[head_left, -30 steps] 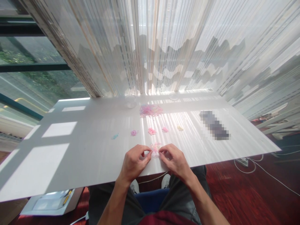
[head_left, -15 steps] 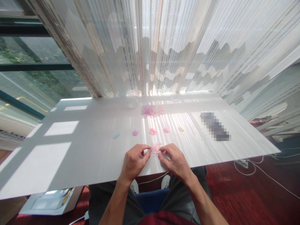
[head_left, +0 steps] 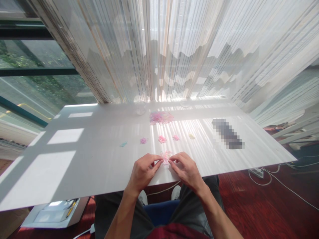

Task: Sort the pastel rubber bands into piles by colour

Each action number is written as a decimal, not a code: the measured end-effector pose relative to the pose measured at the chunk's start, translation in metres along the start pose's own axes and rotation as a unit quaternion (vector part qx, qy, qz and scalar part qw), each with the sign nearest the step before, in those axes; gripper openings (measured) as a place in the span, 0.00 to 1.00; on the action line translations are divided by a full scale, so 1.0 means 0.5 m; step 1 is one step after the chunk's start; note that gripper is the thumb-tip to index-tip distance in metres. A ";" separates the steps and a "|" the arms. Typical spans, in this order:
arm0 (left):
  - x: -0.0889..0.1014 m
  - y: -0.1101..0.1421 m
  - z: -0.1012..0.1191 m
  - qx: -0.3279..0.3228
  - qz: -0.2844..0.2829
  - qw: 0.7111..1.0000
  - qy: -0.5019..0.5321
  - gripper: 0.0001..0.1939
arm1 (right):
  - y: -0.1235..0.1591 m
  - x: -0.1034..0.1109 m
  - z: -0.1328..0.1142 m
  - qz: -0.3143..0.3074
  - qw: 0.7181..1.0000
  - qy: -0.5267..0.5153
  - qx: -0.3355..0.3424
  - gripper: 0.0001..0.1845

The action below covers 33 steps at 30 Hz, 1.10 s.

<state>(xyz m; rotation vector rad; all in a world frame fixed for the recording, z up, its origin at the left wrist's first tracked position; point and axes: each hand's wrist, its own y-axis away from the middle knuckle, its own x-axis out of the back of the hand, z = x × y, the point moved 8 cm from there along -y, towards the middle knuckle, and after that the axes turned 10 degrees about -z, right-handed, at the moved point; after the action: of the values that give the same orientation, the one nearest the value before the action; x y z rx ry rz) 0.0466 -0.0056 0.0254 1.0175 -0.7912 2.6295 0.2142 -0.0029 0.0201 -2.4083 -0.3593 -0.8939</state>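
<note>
A loose pile of pale pink and orange loops (head_left: 166,154), looking like small rubber bands, lies before me near the table's front edge. At its left side, my left hand (head_left: 145,169) pinches thumb and forefinger together. My right hand (head_left: 184,168) makes a similar pinch at the pile's right side. Whatever is between the fingertips is too small to make out. Beyond the hands is a row of little heaps: blue-green (head_left: 123,144), purple (head_left: 144,140), coral pink (head_left: 162,139), light pink (head_left: 175,137) and yellow (head_left: 191,136). Farther back sits a larger mixed pink-purple pile (head_left: 160,117).
The white table (head_left: 99,159) carries a clear round container (head_left: 141,109) and a clear disc (head_left: 185,105) near the curtain (head_left: 159,73). A blurred-out dark object (head_left: 228,133) lies on the right. White cables (head_left: 269,179) run across the red floor; a box (head_left: 56,212) stands below left.
The left fingertips have shifted slightly right, and the two pinches are a little closer together over the pile. The heaps have stayed where they were.
</note>
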 end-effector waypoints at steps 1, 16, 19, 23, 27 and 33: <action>0.000 0.000 0.000 0.002 0.001 1.000 -0.004 0.06 | 0.000 0.000 0.000 -0.001 1.000 0.001 0.000 0.05; -0.003 0.000 0.000 -0.003 -0.008 1.000 -0.013 0.05 | 0.000 -0.001 0.002 0.000 1.000 -0.004 -0.007 0.05; -0.002 0.000 0.002 -0.004 -0.008 1.000 -0.015 0.05 | -0.001 0.001 -0.001 -0.001 1.000 -0.003 -0.004 0.04; -0.002 0.000 0.002 0.002 -0.008 1.000 -0.016 0.06 | -0.001 0.000 -0.001 -0.002 1.000 -0.001 -0.005 0.05; -0.003 0.000 0.000 0.010 -0.011 1.000 -0.015 0.06 | 0.001 -0.002 0.001 -0.002 1.000 0.003 -0.007 0.05; -0.002 -0.002 0.004 0.009 -0.012 1.000 -0.020 0.06 | 0.003 -0.004 0.003 -0.004 1.000 0.004 -0.005 0.05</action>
<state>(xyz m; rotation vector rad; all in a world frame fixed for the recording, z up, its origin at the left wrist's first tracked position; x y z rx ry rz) 0.0486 -0.0058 0.0263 1.0818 -0.7615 2.6083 0.2142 -0.0033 0.0174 -2.4138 -0.3623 -0.9105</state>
